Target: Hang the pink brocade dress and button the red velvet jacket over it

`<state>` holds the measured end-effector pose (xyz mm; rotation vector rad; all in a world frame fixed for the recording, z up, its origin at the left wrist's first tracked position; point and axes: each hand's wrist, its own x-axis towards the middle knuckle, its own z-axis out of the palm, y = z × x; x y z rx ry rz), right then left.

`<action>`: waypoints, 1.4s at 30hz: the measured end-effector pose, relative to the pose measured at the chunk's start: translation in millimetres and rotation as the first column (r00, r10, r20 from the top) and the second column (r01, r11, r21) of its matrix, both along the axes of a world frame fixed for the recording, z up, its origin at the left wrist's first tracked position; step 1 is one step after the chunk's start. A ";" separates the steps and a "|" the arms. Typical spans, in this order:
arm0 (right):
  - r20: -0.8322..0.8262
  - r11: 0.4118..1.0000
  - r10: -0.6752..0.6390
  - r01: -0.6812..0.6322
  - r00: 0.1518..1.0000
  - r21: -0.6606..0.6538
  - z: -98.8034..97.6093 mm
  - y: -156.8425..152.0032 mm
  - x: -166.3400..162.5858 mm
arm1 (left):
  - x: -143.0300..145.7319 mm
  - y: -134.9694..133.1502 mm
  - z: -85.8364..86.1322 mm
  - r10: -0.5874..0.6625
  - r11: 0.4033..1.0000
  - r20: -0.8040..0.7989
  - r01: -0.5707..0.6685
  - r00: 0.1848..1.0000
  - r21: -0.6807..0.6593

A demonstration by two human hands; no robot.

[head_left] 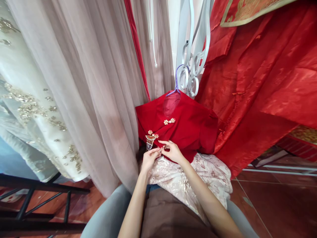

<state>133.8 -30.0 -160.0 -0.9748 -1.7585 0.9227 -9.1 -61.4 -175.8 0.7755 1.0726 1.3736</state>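
1. At 6 o'clock, nearest the camera: a brown lap and grey trouser legs, with pale pink brocade fabric point(188, 178) draped across and spilling toward 4 o'clock. Could slide off onto the red floor tiles point(272, 205) if jostled by a forearm.
2. Just above centre-low: left hand point(150, 158) and right hand point(173, 151), fingertips nearly touching, both pinched narrow on a small fastening at the front edge of the red jacket point(188, 127). Whether it is a button or a clasp, too small to tell. Risk of a slip, or of a snagged thread, from tugging on so small a part.
3. At 9 o'clock of the hands, just beside: a beaded tassel brooch point(150, 138). Liable to catch on fingers.
4. At 12 o'clock: a purple hanger hook point(176, 81) on a white scrolled rack point(190, 72). A hard downward pull could unseat it.
5. Farther off: sheer curtain point(94, 99) at 10 o'clock, red silk garment point(260, 92) at 2 o'clock.
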 end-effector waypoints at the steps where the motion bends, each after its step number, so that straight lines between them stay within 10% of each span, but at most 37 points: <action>1: -0.021 1.000 0.013 -0.013 1.000 -0.007 -0.1 -0.3 0.4 | -1.1 0.8 0.7 -0.012 1.000 -0.009 0.012 1.000 -0.005; 13: -0.198 0.991 0.052 -0.075 0.979 -0.107 -5.2 0.1 4.6 | 2.2 1.2 -3.1 -0.046 0.996 -0.025 0.047 0.999 0.070; 18: -0.180 0.992 -0.038 0.015 0.983 -0.127 6.0 -29.4 24.2 | -9.9 -2.1 14.6 0.238 0.950 -0.322 -0.151 0.916 0.272; 22: -0.277 0.975 -0.212 0.223 0.937 0.011 44.2 -61.2 50.2 | -30.3 -16.4 54.9 0.560 0.797 -0.338 -0.382 0.757 0.468; 28: -0.566 0.743 -0.460 0.646 0.684 0.176 92.1 -89.7 67.0 | -50.8 -38.6 102.2 0.813 0.479 -0.119 -0.540 0.569 0.692; 31: -0.575 0.716 -0.513 0.687 0.638 0.124 82.8 -88.1 60.2 | -46.7 -34.1 91.3 0.668 0.677 -0.341 -0.351 0.661 0.646; 34: -0.452 0.812 -0.495 0.580 0.742 0.064 58.7 -77.4 43.3 | -32.7 -22.7 62.1 0.366 0.892 -0.608 -0.078 0.704 0.446; 42: -0.125 0.995 -0.092 0.089 0.988 -0.033 -11.8 -57.9 -0.2 | -6.1 -12.9 13.0 0.188 0.939 -0.667 0.066 0.720 0.337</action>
